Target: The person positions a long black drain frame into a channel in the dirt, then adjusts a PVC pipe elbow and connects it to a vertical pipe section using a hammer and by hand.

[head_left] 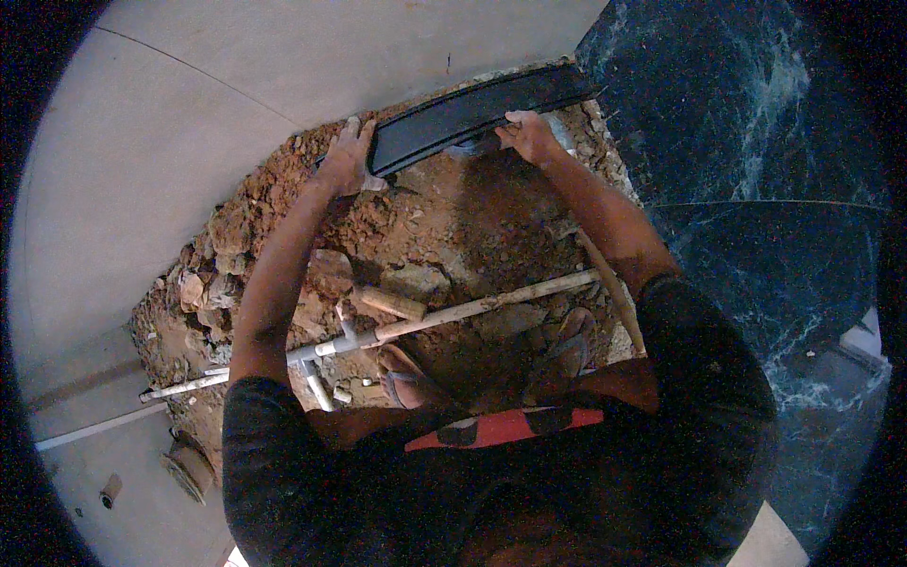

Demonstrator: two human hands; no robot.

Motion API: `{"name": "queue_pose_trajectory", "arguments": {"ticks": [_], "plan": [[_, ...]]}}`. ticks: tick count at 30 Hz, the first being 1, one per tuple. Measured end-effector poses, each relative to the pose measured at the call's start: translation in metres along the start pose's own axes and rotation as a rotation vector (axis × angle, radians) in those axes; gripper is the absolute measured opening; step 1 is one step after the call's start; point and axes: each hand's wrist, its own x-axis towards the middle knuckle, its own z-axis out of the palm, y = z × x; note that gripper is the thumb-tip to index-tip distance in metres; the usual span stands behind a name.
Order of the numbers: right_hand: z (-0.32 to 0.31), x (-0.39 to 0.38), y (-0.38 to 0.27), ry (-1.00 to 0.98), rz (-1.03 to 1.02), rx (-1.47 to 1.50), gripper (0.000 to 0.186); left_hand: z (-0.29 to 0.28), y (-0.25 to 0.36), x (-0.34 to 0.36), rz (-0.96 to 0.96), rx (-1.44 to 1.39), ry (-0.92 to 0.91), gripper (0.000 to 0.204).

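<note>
A long, narrow dark tile strip (pixel 444 117) spans the back edge of the rubble, angled upward to the right. My left hand (pixel 348 156) grips its left end, fingers laid over the end. My right hand (pixel 526 137) holds the strip's lower edge right of its middle, fingers curled. Under and around it are broken soil and stones (pixel 406 208).
A pale wall (pixel 189 104) borders the left and back, dark blue marbled surfacing (pixel 727 123) the right. A white pipe with fittings (pixel 491 300) crosses before my sandalled feet (pixel 397 373). A wooden-looking block (pixel 392 302) lies beside it; a round cylindrical object (pixel 189 463) is lower left.
</note>
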Motion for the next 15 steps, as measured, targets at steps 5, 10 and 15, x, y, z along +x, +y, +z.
{"name": "queue_pose_trajectory", "arguments": {"ticks": [5,10,15], "plan": [[-0.026,0.009,0.009,0.108,-0.074,-0.237,0.020,0.005,0.004,0.010,0.056,-0.003,0.019,0.121],[-0.042,0.007,0.004,-0.021,-0.132,-0.418,0.018,0.004,0.010,0.014,0.024,0.025,0.004,0.122],[0.013,-0.009,-0.008,0.004,-0.076,-0.279,0.013,0.002,0.003,0.000,-0.029,0.050,-0.007,0.121]]}}
